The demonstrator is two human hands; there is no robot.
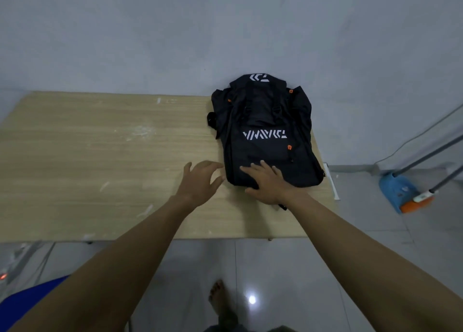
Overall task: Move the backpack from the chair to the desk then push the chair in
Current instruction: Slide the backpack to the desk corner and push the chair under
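Observation:
A black backpack (265, 131) with white lettering and small orange tabs lies flat on the right part of the light wooden desk (100, 156), its top end against the wall. My right hand (268, 183) rests flat on the backpack's near end, fingers spread, not gripping. Just left of the bag, my left hand (200, 181) hovers over the desk with its fingers apart and nothing in it. A blue chair seat (27, 299) shows at the lower left corner, mostly hidden by my left arm.
A grey wall runs behind the desk. On the tiled floor to the right lie a blue and orange dustpan (400, 193) and long handles leaning on the wall. My bare foot (220, 299) stands on the floor in front of the desk.

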